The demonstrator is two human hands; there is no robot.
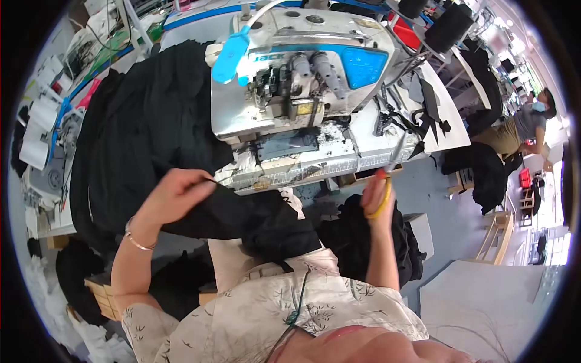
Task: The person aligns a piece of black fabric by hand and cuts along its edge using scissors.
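Note:
My left hand [179, 195] pinches the edge of a black cloth [242, 215], which runs from a large black pile on the table down over my lap. A silver bangle circles that wrist. In my right hand [374, 196] is a pair of scissors [387, 192] with yellow handles, its blades pointing up and away beside the table's front edge. Between and beyond my hands stands a white and blue overlock sewing machine [296, 72]. The cloth pile [157, 103] lies against the machine's left side.
Black scraps and a second dark tool lie on the table [445, 124] right of the machine. Black thread cones [448, 29] stand behind it. More black cloth [348, 233] is heaped below the table edge. Another person [532, 124] is at the far right, beside black garments.

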